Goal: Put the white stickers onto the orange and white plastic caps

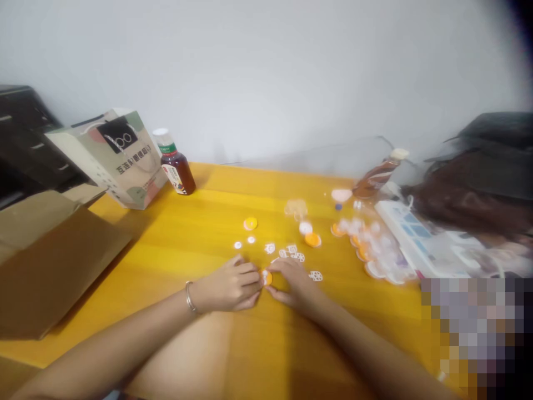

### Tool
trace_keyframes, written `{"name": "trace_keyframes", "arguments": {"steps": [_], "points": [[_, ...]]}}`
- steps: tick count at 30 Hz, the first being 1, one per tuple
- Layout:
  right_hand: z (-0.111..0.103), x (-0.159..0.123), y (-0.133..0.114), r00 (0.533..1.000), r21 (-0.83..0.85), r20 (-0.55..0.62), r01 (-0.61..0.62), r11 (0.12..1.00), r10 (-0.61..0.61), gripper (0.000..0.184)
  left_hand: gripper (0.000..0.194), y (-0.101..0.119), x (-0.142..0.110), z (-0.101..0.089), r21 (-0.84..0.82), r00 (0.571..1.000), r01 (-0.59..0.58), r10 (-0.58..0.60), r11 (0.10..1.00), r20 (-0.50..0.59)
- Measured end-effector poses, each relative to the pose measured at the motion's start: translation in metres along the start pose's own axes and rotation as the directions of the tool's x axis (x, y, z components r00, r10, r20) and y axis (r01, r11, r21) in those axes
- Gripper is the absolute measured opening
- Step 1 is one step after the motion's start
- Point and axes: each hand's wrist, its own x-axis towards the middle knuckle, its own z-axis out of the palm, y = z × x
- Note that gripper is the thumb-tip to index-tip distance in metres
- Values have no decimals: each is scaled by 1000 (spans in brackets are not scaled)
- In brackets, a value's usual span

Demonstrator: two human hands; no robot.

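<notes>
A small orange disc with a white patch sits between the fingertips, low over the table. At its 3 o'clock the right hand pinches it narrowly between thumb and forefinger. At 9 o'clock the left hand has its fingers curled in close, tips at the disc's edge – whether they grip or only steady it, I cannot tell. The step in hand looks like fine two-handed work on this one disc; the next move seems to call for a light pinch and small turns.

Outward from it, white cut-out pieces lie at 1 o'clock, near the right hand, and a white wheel-like piece at 3, just beyond it. Small white discs lie at 11, a yellow disc past them.

The table's far edge runs along the wall at 12. Room for moving opens at 10 o'clock, short of the dark bottle – less at 2 to 3, where a blurred pile of discs crowds the surface. A cardboard box bounds 9.
</notes>
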Motion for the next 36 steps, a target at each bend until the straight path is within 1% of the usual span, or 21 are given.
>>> {"name": "trace_keyframes", "arguments": {"steps": [5,8,12,15,17,22,27,30,32,34,36], "points": [[-1,0,-1,1000,14,-17,16,1000,-16,27,19,2,3,-1,4,1000,4,-4,1000,7],[-1,0,-1,1000,17,-21,14,1000,-13,27,18,2,3,-1,-61,999,42,-43,997,-18],[-1,0,-1,1000,24,-3,14,1000,-14,28,16,-1,2,-3,-239,982,133,-161,962,-102],[0,0,0,1000,33,-21,21,999,-20,28,15,-2,5,-2,-352,944,232,-297,907,-142],[1,0,1,999,29,-29,24,999,-23,28,16,-2,8,1,-379,924,283,-356,881,-138],[-1,0,0,1000,-1,20,6,1000,-6,26,13,2,14,12,-371,923,331,-379,867,-63],[-1,1,-3,999,-21,35,-7,1000,8,24,14,3,15,14,-351,926,326,-371,878,-68],[-1,0,-4,1000,1,-27,16,1000,-16,27,15,3,15,8,-330,929,317,-361,889,-81],[-2,-1,-5,992,40,-125,24,999,-19,31,15,2,15,0,-310,929,315,-358,897,-93],[-2,-1,-7,975,102,-223,-3,995,26,36,15,3,15,-8,-293,929,312,-355,904,-107],[-1,0,-11,958,211,-261,-67,975,122,38,15,3,15,-16,-295,930,304,-350,906,-115]]}}
